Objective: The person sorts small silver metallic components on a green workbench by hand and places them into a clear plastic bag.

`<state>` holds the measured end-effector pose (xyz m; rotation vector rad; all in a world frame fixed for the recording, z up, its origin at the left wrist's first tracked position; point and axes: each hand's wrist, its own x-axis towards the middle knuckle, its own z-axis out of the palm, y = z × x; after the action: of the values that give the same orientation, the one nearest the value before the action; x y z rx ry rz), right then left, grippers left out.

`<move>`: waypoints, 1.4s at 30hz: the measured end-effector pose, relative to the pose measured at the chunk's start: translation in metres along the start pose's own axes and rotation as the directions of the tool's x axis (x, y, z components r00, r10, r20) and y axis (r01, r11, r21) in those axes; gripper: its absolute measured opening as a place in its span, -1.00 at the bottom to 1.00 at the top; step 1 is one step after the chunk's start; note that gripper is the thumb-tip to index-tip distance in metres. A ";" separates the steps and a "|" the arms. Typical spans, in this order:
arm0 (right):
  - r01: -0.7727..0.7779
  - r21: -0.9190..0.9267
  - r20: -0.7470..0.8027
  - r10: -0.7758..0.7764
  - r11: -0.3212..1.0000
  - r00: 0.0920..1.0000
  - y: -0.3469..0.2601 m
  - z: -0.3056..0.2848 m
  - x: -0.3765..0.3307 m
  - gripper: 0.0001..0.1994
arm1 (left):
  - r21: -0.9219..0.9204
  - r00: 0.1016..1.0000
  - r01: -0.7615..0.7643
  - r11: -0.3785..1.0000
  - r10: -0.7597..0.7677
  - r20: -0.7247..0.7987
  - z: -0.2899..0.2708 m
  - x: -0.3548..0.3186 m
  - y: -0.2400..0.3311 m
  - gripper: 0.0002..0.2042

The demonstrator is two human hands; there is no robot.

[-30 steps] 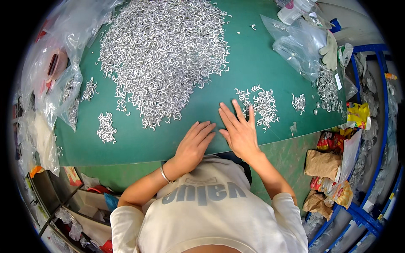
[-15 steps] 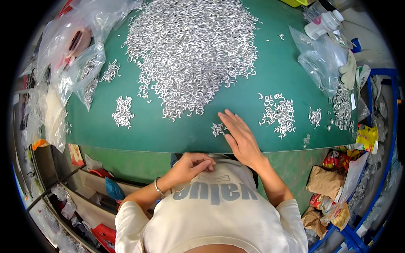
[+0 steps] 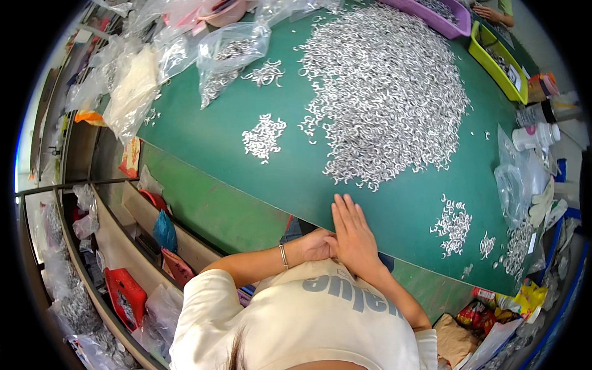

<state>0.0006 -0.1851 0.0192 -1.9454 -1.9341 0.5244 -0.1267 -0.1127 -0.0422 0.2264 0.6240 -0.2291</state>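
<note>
The person's right hand (image 3: 351,237) lies flat on the near edge of the green table (image 3: 246,160), fingers straight and close together, palm down. It holds nothing that I can see. The left hand (image 3: 316,245) is tucked right beside it, just below the table edge, touching the right hand's thumb side. It looks cupped, but I cannot tell if anything is in it. A thin bracelet (image 3: 283,255) sits on the left wrist.

Out past the right hand, toward the middle of the table, is the big pile (image 3: 385,92) of small silver hooks. It spreads wide and is apart from the fingers. To the right of the right hand, near the table edge, lies a small heap (image 3: 453,225) of the same hooks. Another small heap (image 3: 264,135) lies left of the big pile.

Farther back, at the far left of the table, a clear bag (image 3: 228,61) holds more hooks. At the far right corner stand a yellow tray (image 3: 493,58) and a purple tray (image 3: 435,12). White bottles (image 3: 535,135) lie right of the big pile.
</note>
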 end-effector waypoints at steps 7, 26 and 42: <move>0.121 -0.048 -0.017 -0.122 0.991 0.992 -0.026 0.023 0.091 -0.19 | -0.209 0.982 -0.173 0.963 0.184 0.033 -0.009 -0.015 0.003 -0.54; -0.015 0.036 -0.329 0.027 0.999 0.944 -0.035 0.038 0.227 -0.23 | -0.234 0.962 -0.264 0.936 0.237 -0.138 -0.037 -0.055 0.024 -0.60; 0.141 0.482 -0.233 -0.028 0.865 0.972 -0.029 0.011 0.194 -0.60 | 0.710 0.900 -0.344 0.615 0.432 0.063 -0.028 -0.141 0.077 -0.68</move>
<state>-0.0303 0.0085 0.0205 -1.5101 -1.5448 0.6734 -0.2316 -0.0118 0.0305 1.1355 0.5585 -0.0166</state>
